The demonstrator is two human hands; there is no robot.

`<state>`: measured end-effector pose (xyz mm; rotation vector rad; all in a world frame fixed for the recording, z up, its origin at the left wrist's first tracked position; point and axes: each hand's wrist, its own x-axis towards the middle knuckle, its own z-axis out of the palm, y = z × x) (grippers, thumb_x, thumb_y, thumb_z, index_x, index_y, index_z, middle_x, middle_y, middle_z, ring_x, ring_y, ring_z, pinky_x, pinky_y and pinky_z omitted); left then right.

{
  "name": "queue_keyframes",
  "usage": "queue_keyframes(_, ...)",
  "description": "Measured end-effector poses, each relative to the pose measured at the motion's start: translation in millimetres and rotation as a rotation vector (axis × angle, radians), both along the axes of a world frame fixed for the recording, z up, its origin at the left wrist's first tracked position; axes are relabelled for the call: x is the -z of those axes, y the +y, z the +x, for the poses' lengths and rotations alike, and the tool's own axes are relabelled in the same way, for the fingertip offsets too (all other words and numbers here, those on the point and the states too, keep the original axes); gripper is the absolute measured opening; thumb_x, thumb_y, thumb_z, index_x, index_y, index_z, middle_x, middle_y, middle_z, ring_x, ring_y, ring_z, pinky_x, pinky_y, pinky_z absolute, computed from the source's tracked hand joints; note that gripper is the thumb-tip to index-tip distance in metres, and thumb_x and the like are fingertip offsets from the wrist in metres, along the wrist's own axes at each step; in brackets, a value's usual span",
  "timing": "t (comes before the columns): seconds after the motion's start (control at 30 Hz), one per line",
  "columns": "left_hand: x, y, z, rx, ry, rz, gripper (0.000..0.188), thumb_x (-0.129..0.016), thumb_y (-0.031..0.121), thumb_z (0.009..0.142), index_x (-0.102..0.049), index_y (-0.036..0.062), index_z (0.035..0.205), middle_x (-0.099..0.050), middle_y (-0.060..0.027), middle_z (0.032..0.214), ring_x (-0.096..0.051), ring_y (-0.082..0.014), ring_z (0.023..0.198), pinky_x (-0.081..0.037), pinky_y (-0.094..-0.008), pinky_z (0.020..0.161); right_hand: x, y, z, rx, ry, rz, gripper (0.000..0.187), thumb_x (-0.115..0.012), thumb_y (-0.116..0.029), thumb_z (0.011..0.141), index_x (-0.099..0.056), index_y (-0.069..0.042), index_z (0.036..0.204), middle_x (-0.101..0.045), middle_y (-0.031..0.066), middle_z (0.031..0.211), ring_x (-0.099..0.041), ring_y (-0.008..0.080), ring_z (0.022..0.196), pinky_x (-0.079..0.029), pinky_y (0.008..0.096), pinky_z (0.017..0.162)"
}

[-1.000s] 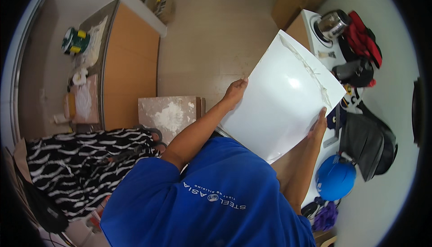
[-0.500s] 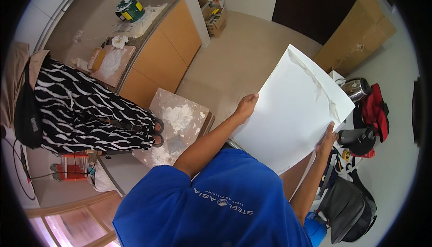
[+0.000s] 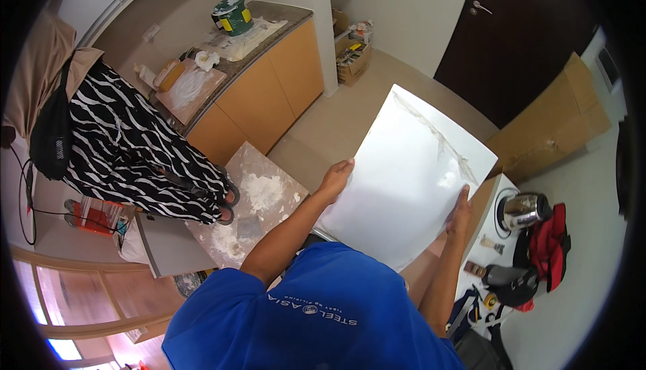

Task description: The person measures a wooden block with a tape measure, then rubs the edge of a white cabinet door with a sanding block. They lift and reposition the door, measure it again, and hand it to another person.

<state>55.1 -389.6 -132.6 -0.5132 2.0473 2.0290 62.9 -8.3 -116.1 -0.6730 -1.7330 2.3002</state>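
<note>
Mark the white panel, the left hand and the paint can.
white panel point(image 3: 404, 181), head view, middle of its face
left hand point(image 3: 336, 179), head view, back of the hand
paint can point(image 3: 233, 14), head view, green side wall

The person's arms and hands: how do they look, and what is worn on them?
Both forearms are bare, with no gloves, watch or rings that can be seen. The left hand and the right hand show bare fingers. The upper arms are covered by the short sleeves of a blue T-shirt with small white lettering.
</note>
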Motion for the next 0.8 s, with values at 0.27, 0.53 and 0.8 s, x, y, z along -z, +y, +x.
queue_keyframes(0.27,27,-52,-108,-0.249,-0.014,-0.021,0.062,-0.049,0.052,0.108,-0.060,-0.0013,0.137,-0.062,-0.0166,0.140,-0.052,-0.0258,0.132,-0.040,-0.0405,0.111,-13,-72,-172,-0.160,0.058,0.133,0.068,-0.063,-0.046,0.103,-0.050,0.007,0.144,-0.058,0.0156,0.142,-0.055,0.0239,0.130,-0.041,0.0359,0.113)
queue_keyframes(0.53,5,-136,-223,-0.406,-0.006,0.075,0.066,-0.047,0.052,0.108,-0.055,-0.0036,0.143,-0.058,-0.0175,0.145,-0.050,-0.0257,0.136,-0.037,-0.0401,0.115,-44,-172,-340,-0.305,-0.057,0.244,0.064,-0.062,-0.050,0.103,-0.057,0.002,0.139,-0.064,0.0144,0.132,-0.058,0.0217,0.120,-0.045,0.0368,0.105)
queue_keyframes(0.8,16,-204,-275,-0.765,-0.069,0.105,0.068,-0.050,0.053,0.107,-0.051,-0.0029,0.147,-0.055,-0.0170,0.149,-0.045,-0.0257,0.141,-0.034,-0.0395,0.118,-69,-286,-465,-0.551,0.038,0.314,0.072,-0.065,-0.057,0.098,-0.057,0.004,0.136,-0.064,0.0134,0.131,-0.057,0.0231,0.121,-0.043,0.0392,0.107)
